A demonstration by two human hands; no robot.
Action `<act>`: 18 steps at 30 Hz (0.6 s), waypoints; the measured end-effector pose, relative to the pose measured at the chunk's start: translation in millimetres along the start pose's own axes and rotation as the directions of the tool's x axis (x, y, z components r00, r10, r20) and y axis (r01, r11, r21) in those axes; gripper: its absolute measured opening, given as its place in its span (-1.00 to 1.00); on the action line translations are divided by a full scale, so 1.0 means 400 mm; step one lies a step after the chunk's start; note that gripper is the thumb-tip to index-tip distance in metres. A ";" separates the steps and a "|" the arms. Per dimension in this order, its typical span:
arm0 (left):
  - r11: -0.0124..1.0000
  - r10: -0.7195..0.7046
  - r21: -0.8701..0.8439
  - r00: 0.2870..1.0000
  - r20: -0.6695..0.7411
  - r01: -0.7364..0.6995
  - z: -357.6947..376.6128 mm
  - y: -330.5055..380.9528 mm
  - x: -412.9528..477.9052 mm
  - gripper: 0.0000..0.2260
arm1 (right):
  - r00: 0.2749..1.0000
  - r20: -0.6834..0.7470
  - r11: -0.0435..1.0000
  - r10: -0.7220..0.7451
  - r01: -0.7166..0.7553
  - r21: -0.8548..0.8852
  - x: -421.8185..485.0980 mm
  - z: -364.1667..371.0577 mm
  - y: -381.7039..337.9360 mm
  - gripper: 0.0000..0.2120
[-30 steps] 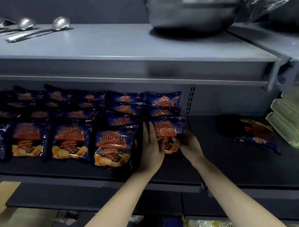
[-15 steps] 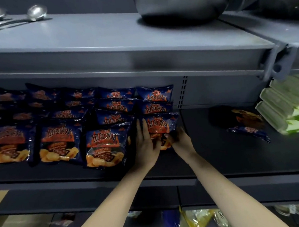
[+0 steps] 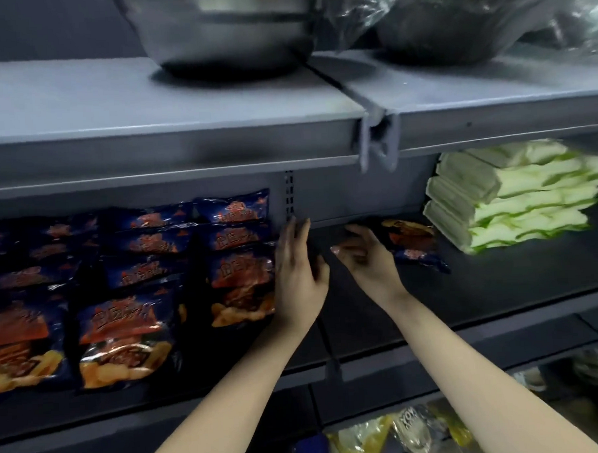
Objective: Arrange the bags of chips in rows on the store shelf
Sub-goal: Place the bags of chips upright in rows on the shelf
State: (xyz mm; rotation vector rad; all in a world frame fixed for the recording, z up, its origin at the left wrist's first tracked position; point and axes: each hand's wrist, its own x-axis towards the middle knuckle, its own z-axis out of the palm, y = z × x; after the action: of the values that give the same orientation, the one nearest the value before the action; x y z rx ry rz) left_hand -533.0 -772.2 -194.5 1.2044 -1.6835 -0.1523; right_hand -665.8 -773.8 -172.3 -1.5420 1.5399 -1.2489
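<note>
While beside the bags [image 3: 240,280], left hand [image 3: 298,281] straight-fingered.

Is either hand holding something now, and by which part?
Nothing is visibly held. The left hand is flat beside the front chip bag; the right hand, loosely curled, is just before the loose chip bag without gripping it.

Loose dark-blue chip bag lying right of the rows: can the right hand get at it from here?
Probably yes. The right hand is right beside the loose dark-blue chip bag on the dark shelf, with nothing between them.
</note>
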 end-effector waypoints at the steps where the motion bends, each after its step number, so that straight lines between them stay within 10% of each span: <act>1: 1.000 0.009 -0.008 1.000 0.009 -0.009 0.028 0.021 0.008 -0.41 | 0.999 -0.040 1.000 -0.014 0.014 -0.012 0.001 -0.036 0.012 -0.55; 10: 0.984 -0.057 -0.144 0.957 0.284 0.101 0.271 0.134 0.024 -0.46 | 0.950 -0.285 0.954 -0.125 0.036 -0.298 -0.005 -0.274 0.158 -0.68; 18: 0.957 -0.001 0.215 0.743 0.670 -0.193 0.373 0.097 0.006 -0.48 | 0.990 0.037 0.774 0.139 -0.085 -0.628 -0.022 -0.305 0.261 -0.47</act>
State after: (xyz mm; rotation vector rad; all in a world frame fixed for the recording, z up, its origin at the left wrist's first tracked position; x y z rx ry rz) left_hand -672.8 -817.7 -240.7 1.3515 -2.4618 -0.3267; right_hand -816.6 -755.5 -225.0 -1.8281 2.0890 -0.6020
